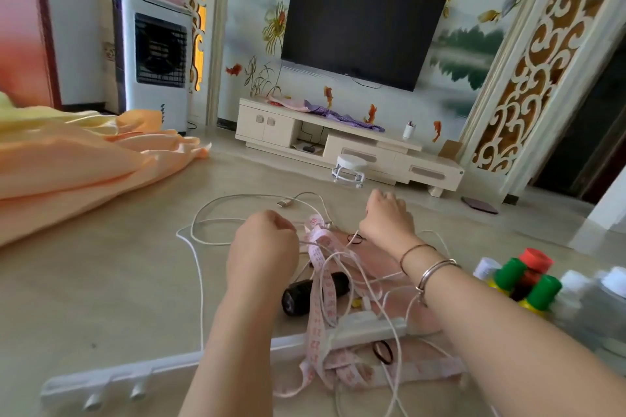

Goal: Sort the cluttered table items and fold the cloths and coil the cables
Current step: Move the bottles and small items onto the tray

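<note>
Untangling is the step in hand, judged from the layout: the white cable [200, 267] loops across the tabletop [101, 281] and knots with the pink tape measure [320, 284] over a black cylinder [315, 291].

The left hand [262, 244] is clenched, apparently pinching cable strands; the pinch itself is hidden. The right hand [386, 218] is curled at the far side of the knot; whether it grips a strand cannot be told.

Recommended: free the tape first, lifting it off the cable instead of pulling, then coil from the plug end [284, 202].

Open room lies left of the tangle, short of the orange cloth [74, 166], which is unfolded. To the right, the capped bottles [521, 281] stand near the right forearm and could be knocked over. A white rail [152, 372] lies along the near edge, under the strands.
</note>
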